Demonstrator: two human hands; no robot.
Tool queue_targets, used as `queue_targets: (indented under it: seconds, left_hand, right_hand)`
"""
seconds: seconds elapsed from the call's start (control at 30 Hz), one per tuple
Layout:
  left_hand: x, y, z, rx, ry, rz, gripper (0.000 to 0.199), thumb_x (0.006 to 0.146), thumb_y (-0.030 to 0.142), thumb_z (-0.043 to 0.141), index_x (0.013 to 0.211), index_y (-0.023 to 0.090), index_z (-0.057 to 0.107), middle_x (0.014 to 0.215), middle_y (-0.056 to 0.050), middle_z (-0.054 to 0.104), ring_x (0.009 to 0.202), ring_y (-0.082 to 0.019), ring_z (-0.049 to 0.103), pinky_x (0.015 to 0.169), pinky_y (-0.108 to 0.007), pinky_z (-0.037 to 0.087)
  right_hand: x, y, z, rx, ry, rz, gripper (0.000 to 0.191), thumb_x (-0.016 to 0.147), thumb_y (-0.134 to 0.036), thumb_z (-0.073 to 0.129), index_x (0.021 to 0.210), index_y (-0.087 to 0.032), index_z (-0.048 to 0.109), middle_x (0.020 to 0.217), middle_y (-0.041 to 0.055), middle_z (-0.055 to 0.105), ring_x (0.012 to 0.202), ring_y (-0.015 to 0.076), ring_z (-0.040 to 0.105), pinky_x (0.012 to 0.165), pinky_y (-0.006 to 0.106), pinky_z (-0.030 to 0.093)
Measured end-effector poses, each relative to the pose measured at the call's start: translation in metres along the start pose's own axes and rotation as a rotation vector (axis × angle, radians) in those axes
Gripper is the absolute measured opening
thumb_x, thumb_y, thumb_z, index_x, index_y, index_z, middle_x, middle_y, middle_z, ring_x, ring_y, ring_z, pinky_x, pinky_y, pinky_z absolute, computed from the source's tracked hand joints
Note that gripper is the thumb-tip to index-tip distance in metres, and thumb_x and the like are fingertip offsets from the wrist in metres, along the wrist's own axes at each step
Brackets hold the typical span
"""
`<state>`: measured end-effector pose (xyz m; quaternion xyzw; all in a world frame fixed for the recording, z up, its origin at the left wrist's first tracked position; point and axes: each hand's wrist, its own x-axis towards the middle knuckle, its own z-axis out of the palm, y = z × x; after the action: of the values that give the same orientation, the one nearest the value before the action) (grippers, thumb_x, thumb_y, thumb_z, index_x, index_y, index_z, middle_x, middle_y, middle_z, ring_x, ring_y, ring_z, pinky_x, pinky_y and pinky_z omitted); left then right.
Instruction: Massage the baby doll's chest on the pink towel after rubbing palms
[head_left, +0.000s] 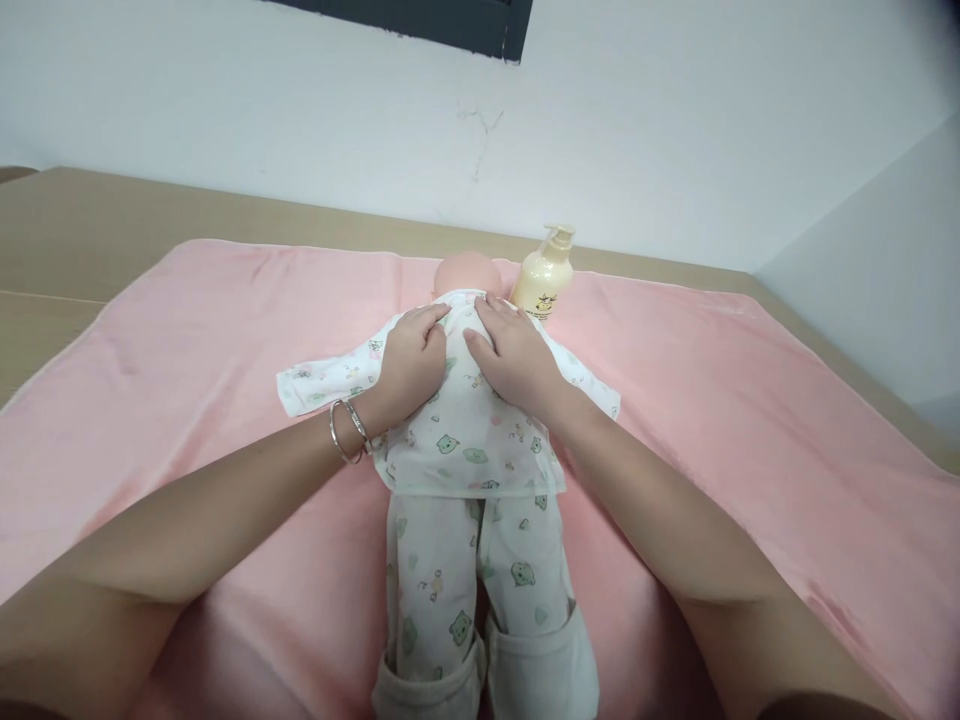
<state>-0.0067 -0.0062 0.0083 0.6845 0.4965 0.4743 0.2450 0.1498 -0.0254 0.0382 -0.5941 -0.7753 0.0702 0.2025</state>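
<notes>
A baby doll (471, 440) in a white top and trousers with green animal prints lies on a pink blanket (300, 550), its bald head (466, 272) toward the wall and no face showing. My left hand (415, 358) rests on the left side of its upper back, fingers near the collar. On the right side of the upper back lies my right hand (512, 352), flat, with the thumb apart from the fingers. Neither hand grips anything. Both sleeves of the top are spread out sideways. Two silver bangles (350, 432) circle my left wrist.
A pale yellow pump bottle (544, 275) stands on the blanket just right of the doll's head. The wooden surface (112, 215) shows beyond the blanket, against a white wall with a dark frame above.
</notes>
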Motion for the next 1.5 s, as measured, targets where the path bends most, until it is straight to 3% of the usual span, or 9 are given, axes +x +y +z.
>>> queue_targets:
  seconds: [0.37,0.57,0.73,0.83,1.07,1.13,1.23,1.33,1.5]
  left_hand:
    - [0.001,-0.001,0.000,0.013,-0.011,0.005,0.043,0.088,0.021,0.040,0.119,0.018,0.070,0.131,-0.005,0.070,0.127,-0.020,0.061,0.119,-0.041,0.044]
    - [0.001,-0.003,-0.001,0.012,-0.033,0.012,0.043,0.088,0.024,0.041,0.123,0.019,0.066,0.135,-0.006,0.066,0.131,-0.021,0.057,0.122,-0.043,0.041]
    - [0.004,-0.005,-0.001,0.046,-0.073,-0.002,0.052,0.089,0.032,0.045,0.138,0.016,0.052,0.152,-0.012,0.050,0.146,-0.025,0.042,0.128,-0.051,0.031]
    - [0.003,-0.003,-0.001,0.074,-0.081,0.011,0.047,0.088,0.030,0.046,0.133,0.016,0.054,0.147,-0.014,0.053,0.143,-0.027,0.043,0.127,-0.053,0.030]
    - [-0.005,-0.013,0.004,-0.046,0.162,0.067,0.038,0.091,0.022,0.041,0.129,0.020,0.048,0.133,-0.012,0.051,0.129,-0.020,0.049,0.116,-0.041,0.044]
    - [-0.006,-0.016,0.005,-0.059,0.171,0.090,0.038,0.092,0.021,0.040,0.129,0.020,0.047,0.133,-0.011,0.051,0.128,-0.020,0.049,0.115,-0.041,0.044]
    - [-0.007,-0.014,0.004,-0.036,0.148,0.090,0.038,0.090,0.021,0.042,0.128,0.020,0.047,0.132,-0.011,0.052,0.126,-0.020,0.050,0.114,-0.042,0.045]
    - [-0.003,-0.008,0.001,0.014,0.082,0.049,0.038,0.088,0.021,0.044,0.126,0.019,0.050,0.129,-0.011,0.055,0.126,-0.022,0.051,0.115,-0.043,0.044]
    - [0.005,0.003,-0.002,0.294,-0.103,-0.008,0.043,0.092,0.032,0.042,0.126,0.011,0.054,0.128,-0.017,0.057,0.127,-0.029,0.051,0.116,-0.049,0.042]
  right_hand:
    - [-0.014,-0.009,0.005,-0.135,0.166,0.068,0.057,0.101,-0.037,0.033,0.144,-0.006,0.054,0.142,0.0197,0.060,0.137,0.0357,0.052,0.113,0.053,0.043]
    - [-0.009,-0.005,0.004,-0.100,0.109,0.023,0.059,0.101,-0.037,0.033,0.146,-0.002,0.049,0.148,0.0217,0.053,0.143,0.0357,0.044,0.120,0.054,0.034]
    - [-0.001,0.003,0.002,-0.059,0.011,-0.028,0.063,0.100,-0.041,0.036,0.149,-0.001,0.043,0.156,0.0227,0.043,0.149,0.0348,0.035,0.123,0.054,0.029]
    - [-0.005,-0.001,0.000,-0.083,0.002,-0.004,0.063,0.102,-0.039,0.032,0.151,-0.001,0.040,0.157,0.0234,0.040,0.150,0.0359,0.032,0.123,0.057,0.027]
    - [-0.013,-0.012,-0.010,-0.103,-0.153,-0.360,0.059,0.097,-0.019,0.034,0.155,-0.015,0.040,0.163,0.0037,0.036,0.155,0.0332,0.022,0.127,0.058,0.019]
    - [-0.007,-0.007,-0.011,-0.070,-0.169,-0.325,0.055,0.101,-0.028,0.034,0.154,-0.016,0.042,0.164,0.0043,0.033,0.155,0.0313,0.021,0.128,0.056,0.018]
    - [-0.001,-0.002,-0.013,-0.046,-0.144,-0.094,0.065,0.104,-0.046,0.032,0.156,-0.007,0.036,0.165,0.0163,0.027,0.155,0.0330,0.023,0.125,0.054,0.024]
    - [-0.007,-0.010,-0.015,-0.109,-0.098,0.117,0.065,0.104,-0.044,0.028,0.150,0.002,0.041,0.155,0.0264,0.041,0.148,0.0378,0.037,0.117,0.056,0.037]
    - [-0.011,-0.016,-0.021,-0.087,-0.114,0.107,0.056,0.103,-0.040,0.032,0.141,-0.003,0.049,0.153,0.0249,0.045,0.146,0.0371,0.038,0.115,0.053,0.039]
